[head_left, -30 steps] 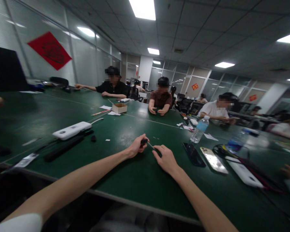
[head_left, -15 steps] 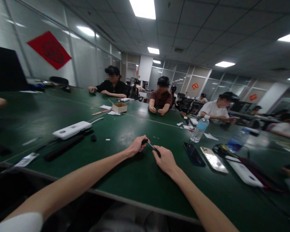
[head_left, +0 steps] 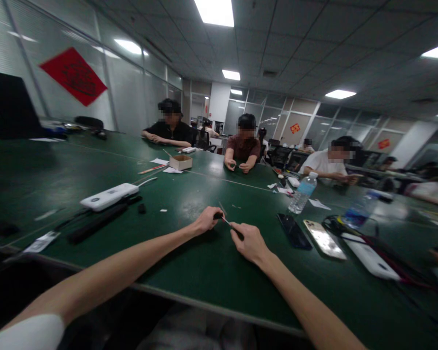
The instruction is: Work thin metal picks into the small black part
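My left hand (head_left: pixel 206 219) is closed around a small black piece (head_left: pixel 218 215) above the green table. Facing it, my right hand (head_left: pixel 248 239) grips a slim tool with a dark handle, mostly covered by my fingers. Its thin, pale shaft (head_left: pixel 227 221) bridges the short gap between my hands, and its tip reaches the black piece. A touch of red shows near that tip. Blur and small size hide exactly how tip and piece meet. Both forearms rest low over the near part of the table.
On the right stand a water bottle (head_left: pixel 303 193), a dark phone (head_left: pixel 294 232), a gold phone (head_left: pixel 324 239) and a white power bank (head_left: pixel 370 256) with cables. Leftward lie another white device (head_left: pixel 109 196) and a black bar (head_left: pixel 98 224). A small box (head_left: pixel 180 162) sits farther back. Several co-workers sit around.
My hands stay nearly in place; the shaft between them shows shorter, with red now visible near its tip. Across the table, the person in black has drawn one hand inward. A hand at the left edge has withdrawn.
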Motion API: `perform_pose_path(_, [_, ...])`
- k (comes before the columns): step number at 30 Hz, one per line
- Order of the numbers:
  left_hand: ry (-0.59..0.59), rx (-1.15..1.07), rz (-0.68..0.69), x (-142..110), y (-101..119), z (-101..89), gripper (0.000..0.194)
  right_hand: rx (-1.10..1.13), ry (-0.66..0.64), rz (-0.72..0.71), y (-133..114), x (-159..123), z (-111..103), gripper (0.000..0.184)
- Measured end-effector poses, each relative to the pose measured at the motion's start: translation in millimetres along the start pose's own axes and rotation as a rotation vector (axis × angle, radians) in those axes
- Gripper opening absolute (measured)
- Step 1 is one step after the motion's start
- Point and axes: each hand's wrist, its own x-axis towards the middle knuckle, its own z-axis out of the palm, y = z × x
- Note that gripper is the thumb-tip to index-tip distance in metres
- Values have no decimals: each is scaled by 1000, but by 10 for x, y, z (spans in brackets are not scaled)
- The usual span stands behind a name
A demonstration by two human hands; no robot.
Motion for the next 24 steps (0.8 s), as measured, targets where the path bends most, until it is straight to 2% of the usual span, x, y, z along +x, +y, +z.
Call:
perform_pose_path(6, [-218, -166, -92, 7, 9, -66, 38, 59, 3, -89, 95, -15, -52, 28])
perform_pose_path(10, [-285, -225, -125, 19, 18, -83, 37, 89, -1, -113, 142, -10, -64, 29])
perform_pose_path(18, [-270, -275, -163, -5, 69, -73, 39, 134, 6, -99, 151, 9, -80, 29])
perform_pose_path(24, [-130, -248, -117, 31, 6, -41, 43, 38, 33, -32, 84, 38, -41, 28])
